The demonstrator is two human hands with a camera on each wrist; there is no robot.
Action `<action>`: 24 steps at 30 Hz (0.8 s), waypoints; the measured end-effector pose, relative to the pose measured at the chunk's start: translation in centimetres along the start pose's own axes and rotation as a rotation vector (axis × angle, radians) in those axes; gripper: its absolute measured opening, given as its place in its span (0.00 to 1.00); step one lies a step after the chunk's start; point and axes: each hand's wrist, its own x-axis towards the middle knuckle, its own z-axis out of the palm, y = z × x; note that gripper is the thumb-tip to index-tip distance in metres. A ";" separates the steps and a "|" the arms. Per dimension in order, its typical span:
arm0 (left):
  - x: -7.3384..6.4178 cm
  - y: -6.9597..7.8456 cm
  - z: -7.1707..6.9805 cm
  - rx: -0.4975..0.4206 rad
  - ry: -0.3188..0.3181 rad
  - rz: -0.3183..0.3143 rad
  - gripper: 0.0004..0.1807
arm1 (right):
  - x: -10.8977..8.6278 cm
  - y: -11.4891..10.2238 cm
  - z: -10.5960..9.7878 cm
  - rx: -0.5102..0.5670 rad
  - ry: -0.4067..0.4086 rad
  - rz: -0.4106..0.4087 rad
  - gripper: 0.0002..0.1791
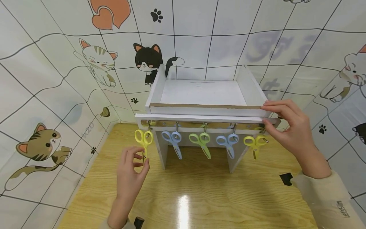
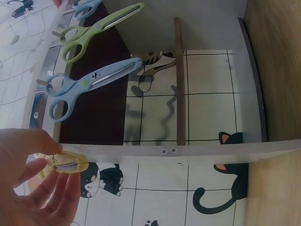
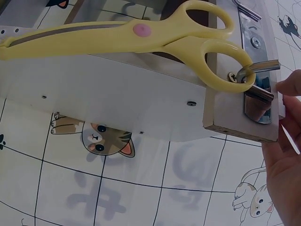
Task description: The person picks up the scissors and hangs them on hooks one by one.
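Observation:
A white rack (image 1: 197, 118) carries several scissors on metal hooks along its front rail. My left hand (image 1: 128, 175) pinches the blade end of the leftmost yellow scissors (image 1: 146, 146), whose handle is at its hook. At the rack's right end, my right hand (image 1: 295, 130) grips the corner, fingers on the upper edge and thumb at the rail. Just below that thumb hang other yellow scissors (image 3: 141, 37), one handle ring on a hook. Between the two pairs are blue scissors (image 2: 89, 84), green scissors (image 2: 94, 29) and more blue scissors (image 1: 228, 141).
An open white tray (image 1: 200, 92) tops the rack, which stands on a wood-grain table (image 1: 200, 187). A cloth (image 1: 194, 51) printed with cats surrounds the table on the back and sides. A black patch (image 1: 286, 179) lies near the right sleeve.

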 end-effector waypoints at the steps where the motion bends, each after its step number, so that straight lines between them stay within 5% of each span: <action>1: -0.1 -0.1 0.2 -0.005 -0.001 -0.006 0.25 | 0.0 0.0 0.0 -0.002 -0.002 0.001 0.32; 16: -0.4 -0.8 0.6 -0.012 -0.019 -0.086 0.22 | -0.1 -0.2 0.1 -0.004 -0.005 0.005 0.31; 20: 0.9 -1.4 -0.3 0.012 -0.007 -0.114 0.21 | 0.0 0.0 0.0 -0.019 -0.018 0.001 0.33; 24: 4.0 -2.1 -1.9 0.026 0.040 -0.093 0.18 | 0.1 0.4 -0.2 -0.037 -0.044 -0.006 0.33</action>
